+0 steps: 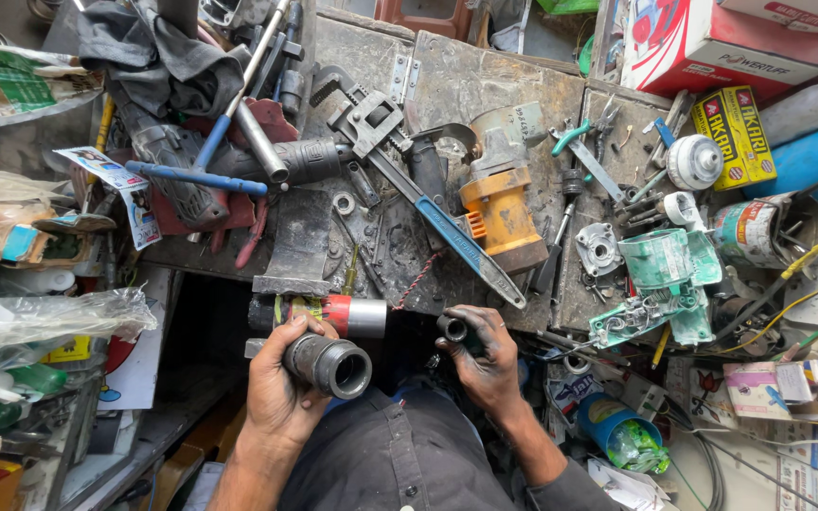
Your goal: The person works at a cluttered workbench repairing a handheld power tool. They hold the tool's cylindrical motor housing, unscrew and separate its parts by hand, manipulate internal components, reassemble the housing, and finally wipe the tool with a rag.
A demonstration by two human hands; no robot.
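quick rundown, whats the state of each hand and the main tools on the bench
left hand: gripping a dark hollow metal cylinder, open end up
right hand: closed on a small black round part
blue-handled pipe wrench: lying flat, unheld
orange and grey power tool body: lying unheld

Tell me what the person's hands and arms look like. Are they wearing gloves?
No gloves. Both the left hand and the right hand are bare and smeared with dark grease. The forearms are bare too, with no watch or rings showing. Only dark grey clothing shows below them.
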